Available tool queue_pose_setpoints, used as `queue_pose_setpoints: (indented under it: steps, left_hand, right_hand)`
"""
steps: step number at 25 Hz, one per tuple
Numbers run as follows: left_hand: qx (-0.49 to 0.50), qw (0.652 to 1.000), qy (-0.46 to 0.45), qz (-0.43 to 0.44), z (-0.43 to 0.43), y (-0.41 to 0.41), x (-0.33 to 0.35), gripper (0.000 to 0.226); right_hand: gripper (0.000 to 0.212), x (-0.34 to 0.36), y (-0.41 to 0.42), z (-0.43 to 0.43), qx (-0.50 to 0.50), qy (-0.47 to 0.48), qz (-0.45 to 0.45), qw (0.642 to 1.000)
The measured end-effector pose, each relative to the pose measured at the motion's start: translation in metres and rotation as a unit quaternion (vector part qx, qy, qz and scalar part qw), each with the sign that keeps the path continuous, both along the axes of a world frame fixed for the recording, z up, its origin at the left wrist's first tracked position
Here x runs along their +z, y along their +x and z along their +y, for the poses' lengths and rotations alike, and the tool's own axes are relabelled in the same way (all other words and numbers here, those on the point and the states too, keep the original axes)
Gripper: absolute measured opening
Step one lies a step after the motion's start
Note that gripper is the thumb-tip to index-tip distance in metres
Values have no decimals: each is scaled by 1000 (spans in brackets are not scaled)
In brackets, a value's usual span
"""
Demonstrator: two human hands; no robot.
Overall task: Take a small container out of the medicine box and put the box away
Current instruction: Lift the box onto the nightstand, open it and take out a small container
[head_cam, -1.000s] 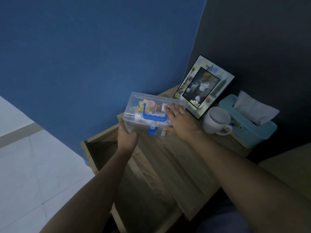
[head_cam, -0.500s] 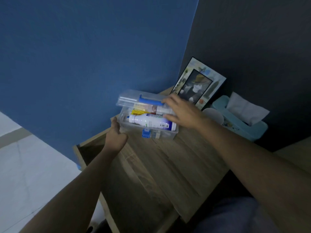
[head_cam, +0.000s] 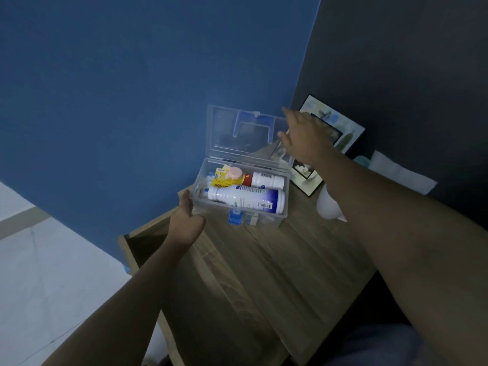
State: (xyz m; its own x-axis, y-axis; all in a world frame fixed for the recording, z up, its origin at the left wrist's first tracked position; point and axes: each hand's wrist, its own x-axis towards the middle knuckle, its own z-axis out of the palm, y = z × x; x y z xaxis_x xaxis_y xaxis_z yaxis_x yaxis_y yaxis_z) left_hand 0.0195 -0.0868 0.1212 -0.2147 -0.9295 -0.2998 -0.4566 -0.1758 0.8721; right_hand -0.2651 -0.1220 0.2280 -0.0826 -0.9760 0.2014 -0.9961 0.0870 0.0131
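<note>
Clear plastic meets both hands: the left hand presses its fingers against the left end wall of the medicine box, while the right hand lies spread, fingers apart, at the right edge of the raised lid, clamped on nothing. The box sits at the far corner of the wooden cabinet top, its long axis running left to right, latch facing six o'clock. Inside, a large white bottle lies on its side, cap toward nine o'clock; a smaller white bottle lies behind it. Half a second ago the lid was barely lifted; now it stands upright. At two o'clock leans a picture frame.
</note>
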Motion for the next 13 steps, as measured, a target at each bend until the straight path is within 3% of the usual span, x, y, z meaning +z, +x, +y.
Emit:
queue_pose_setpoints:
  steps: [3,7,10,13]
  left_hand:
    - [3,1000,-4,2,0,-2,2,75]
    - [5,1000,5,10,1,0,1,79]
    - [3,1000,-1,17,-1,0,-2,79]
    - [0,1000,-1,22,-2,1,-5,78]
  right_hand:
    - [56,1,-6,-4,-3,33,23,999]
    - [39,-8,19,6,147,-81,45,985]
    - [30,-33,48,7,253,28,41,966]
    - [33,-54,62,-6,225,136,-48,964]
